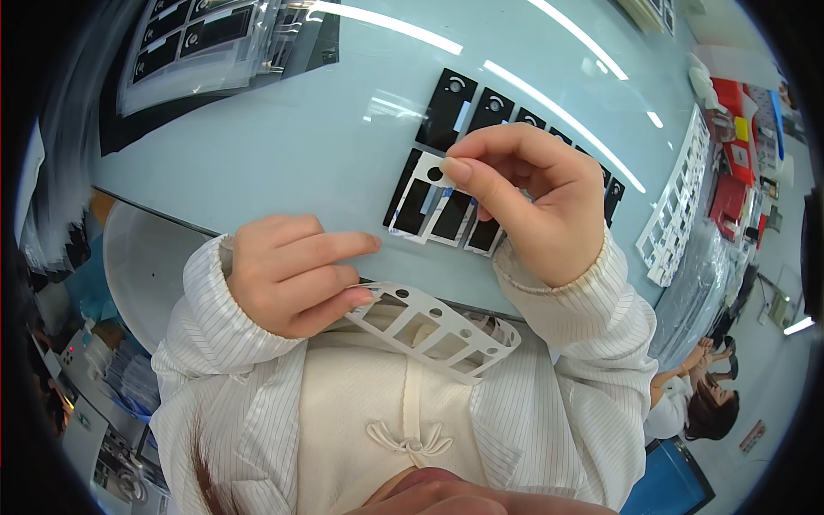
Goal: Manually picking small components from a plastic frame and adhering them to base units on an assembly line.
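Observation:
Thumb and index finger of my right hand (549,197) are pinched on the upper end of a thin white cut-out frame (420,168). This frame, with a round hole and a long window, lies over a black rectangular plate in the near row. My left hand (287,275) is half closed at the table's near edge, its index finger stretched toward the frame. At its thumb is the end of a curled white strip (401,328) with repeated windows and round holes, hanging over my lap. Several black plates (445,112) lie in two rows, some hidden behind my right hand.
Clear sleeves with black plates (202,43) lie on a dark sheet (163,107) at the far left of the glossy table (283,146). A white cut-out sheet (674,206) lies along the right edge. Plastic bags (699,275) and another person (699,399) are at the right.

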{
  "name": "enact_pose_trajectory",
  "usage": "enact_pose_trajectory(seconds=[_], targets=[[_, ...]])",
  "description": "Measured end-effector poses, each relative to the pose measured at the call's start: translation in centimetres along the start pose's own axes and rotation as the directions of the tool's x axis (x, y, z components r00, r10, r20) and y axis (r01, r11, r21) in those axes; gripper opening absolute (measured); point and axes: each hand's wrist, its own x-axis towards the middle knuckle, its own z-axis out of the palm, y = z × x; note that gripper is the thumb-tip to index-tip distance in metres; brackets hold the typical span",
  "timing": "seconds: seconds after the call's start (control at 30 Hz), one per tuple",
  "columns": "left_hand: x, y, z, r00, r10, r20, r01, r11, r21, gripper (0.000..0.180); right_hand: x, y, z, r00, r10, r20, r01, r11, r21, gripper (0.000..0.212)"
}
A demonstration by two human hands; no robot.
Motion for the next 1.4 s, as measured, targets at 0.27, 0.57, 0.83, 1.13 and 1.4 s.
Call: enact_pose_trajectory(seconds=[0.27,0.57,0.83,1.13,1.4], targets=[[-0.2,0.0,0.2,1.0,0.014,0.008,-0.014,0.996,0.084,0.024,0.2,0.3,0.5,1.0,0.008,0.009,-0.007,0.993,-0.121,0.011],[-0.7,-0.3,0.3,0.999,0.039,0.033,-0.041,0.996,0.085,0.02,0.3,0.4,0.7,1.0,-0.017,0.006,0.018,0.99,-0.142,0.011],[-0.7,-0.2,0.3,0.998,0.054,0.028,-0.057,0.994,0.093,0.019,0.4,1.3,0.9,0.995,-0.096,-0.036,0.092,0.991,-0.099,0.007],[-0.7,-0.3,0.3,0.998,0.054,0.034,-0.056,0.994,0.094,0.02,0.5,1.4,1.0,0.992,-0.119,-0.051,0.113,0.988,-0.107,0.007],[-0.6,-0.3,0.1,0.997,0.059,0.049,-0.063,0.994,0.089,0.02,0.3,0.8,0.7,0.997,-0.077,0.006,0.076,0.98,-0.181,0.01]])
